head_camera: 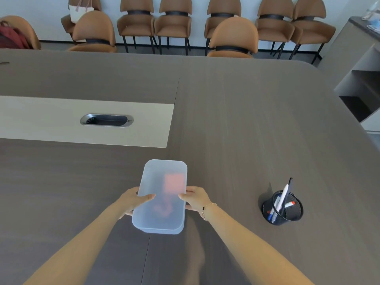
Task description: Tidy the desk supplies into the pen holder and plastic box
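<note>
A frosted plastic box [162, 214] with its lid on sits on the dark table in front of me. Pink and reddish shapes show dimly through the lid. My left hand [132, 200] grips its left side, thumb on the lid. On the opposite side, my right hand [195, 198] holds the box the same way. A black mesh pen holder [294, 214] stands to the right, apart from both hands, with several pens and markers [282, 199] standing in it.
A pale inlay strip [51, 118] with a metal cable grommet [107, 120] runs across the table [246, 120] at the left. Brown chairs [234, 36] line the far edge. A grey shelf unit [362, 89] stands at the right.
</note>
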